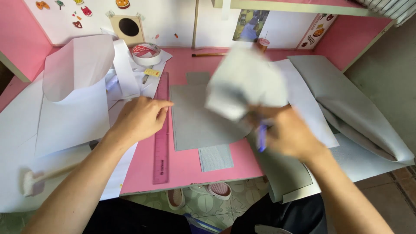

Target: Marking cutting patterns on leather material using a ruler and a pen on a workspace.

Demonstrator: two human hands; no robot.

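My left hand (pixel 139 118) rests fingers curled on the pink desk (pixel 186 162), touching the upper part of a long pink ruler (pixel 161 143) that lies lengthwise. My right hand (pixel 289 132) is blurred by motion; it holds a pale grey sheet (pixel 242 80) lifted above the desk, and a blue pen (pixel 261 138) sticks out below its fingers. A flat grey sheet (pixel 199 121) lies between the two hands, with a smaller grey strip (pixel 216 157) under its near edge.
White paper sheets (pixel 76 108) pile at the left, one curled up. A roll of white tape (pixel 146 53) and a pencil (pixel 209 54) lie at the back. Grey sheets (pixel 355 112) drape off the right edge. A pale brush (pixel 34 180) lies near left.
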